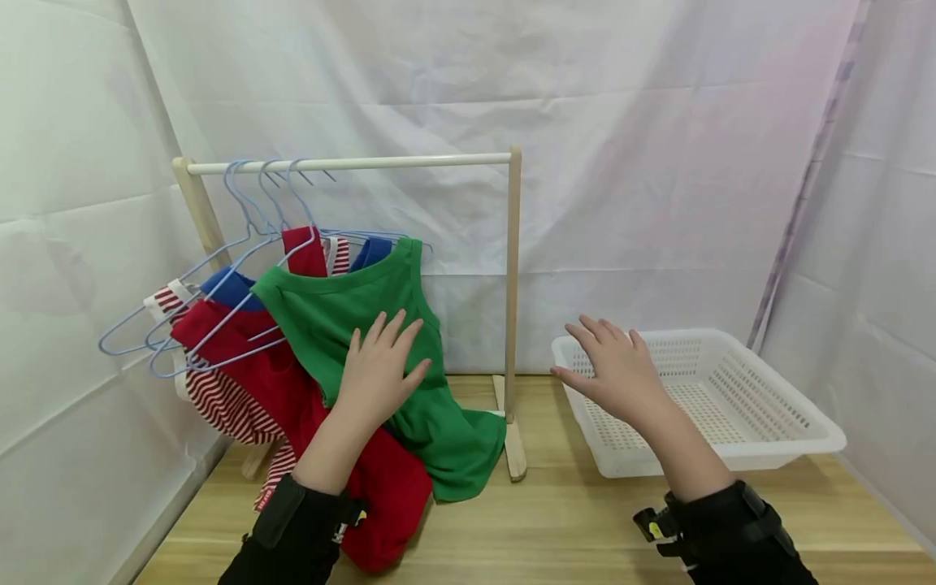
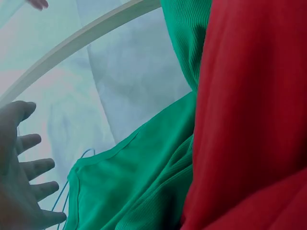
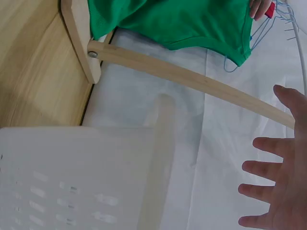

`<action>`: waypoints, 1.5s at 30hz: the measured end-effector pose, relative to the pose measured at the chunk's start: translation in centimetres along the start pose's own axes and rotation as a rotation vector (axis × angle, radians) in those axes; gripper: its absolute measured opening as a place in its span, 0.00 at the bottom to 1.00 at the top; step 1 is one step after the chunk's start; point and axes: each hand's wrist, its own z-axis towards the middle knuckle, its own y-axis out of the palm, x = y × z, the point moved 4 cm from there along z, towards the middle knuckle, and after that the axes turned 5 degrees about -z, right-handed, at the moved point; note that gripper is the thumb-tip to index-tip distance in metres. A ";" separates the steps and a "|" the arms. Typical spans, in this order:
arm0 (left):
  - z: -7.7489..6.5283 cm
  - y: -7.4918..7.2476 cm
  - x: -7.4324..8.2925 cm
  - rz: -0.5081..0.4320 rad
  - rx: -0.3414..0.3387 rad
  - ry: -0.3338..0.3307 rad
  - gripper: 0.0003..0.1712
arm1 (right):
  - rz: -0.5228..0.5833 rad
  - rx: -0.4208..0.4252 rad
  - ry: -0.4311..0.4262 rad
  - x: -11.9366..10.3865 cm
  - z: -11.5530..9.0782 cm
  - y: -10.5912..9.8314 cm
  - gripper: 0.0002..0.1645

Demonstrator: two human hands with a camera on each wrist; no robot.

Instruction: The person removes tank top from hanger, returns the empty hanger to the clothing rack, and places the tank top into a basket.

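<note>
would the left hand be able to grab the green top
Probably yes: the left hand is open and empty in front of the green top, with nothing visible between them.

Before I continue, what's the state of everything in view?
Left hand: fingers spread, empty
Right hand: fingers spread, empty
Green sleeveless top: hanging askew
Red fabric garment: hanging, bunched
Red and white striped garment: hanging, partly hidden
Blue fabric garment: hanging, mostly hidden
Wooden clothes rack: upright
Light blue wire hangers: hooked on rack
White perforated plastic basket: upright, uncovered
</note>
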 end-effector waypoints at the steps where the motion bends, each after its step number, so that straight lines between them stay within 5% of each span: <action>1: -0.1 -0.3 0.0 -0.005 0.040 0.008 0.34 | 0.007 0.019 0.001 0.0 0.0 -0.2 0.46; 7: -0.8 -2.5 -0.1 -0.034 0.272 0.060 0.28 | 0.062 0.097 0.020 -0.4 -0.6 -1.0 0.43; 14: -2.6 -4.9 -0.7 -0.090 0.450 0.096 0.24 | 0.107 0.133 0.010 -1.3 -1.3 -1.3 0.41; 28: -5.4 -8.0 -5.0 -0.024 0.712 -0.040 0.22 | 0.101 0.115 0.036 -1.7 -2.7 -1.0 0.38; 32: -5.7 -9.1 -6.7 0.026 0.709 -0.085 0.24 | 0.100 0.116 0.031 -1.7 -2.6 -0.9 0.38; 36: -5.8 -9.5 -7.9 0.076 0.629 -0.170 0.30 | 0.113 0.105 0.027 -2.0 -2.8 -0.9 0.37; 45: -5.7 -9.6 -9.0 0.084 0.552 -0.312 0.32 | 0.103 0.110 0.012 -2.4 -2.9 -0.9 0.37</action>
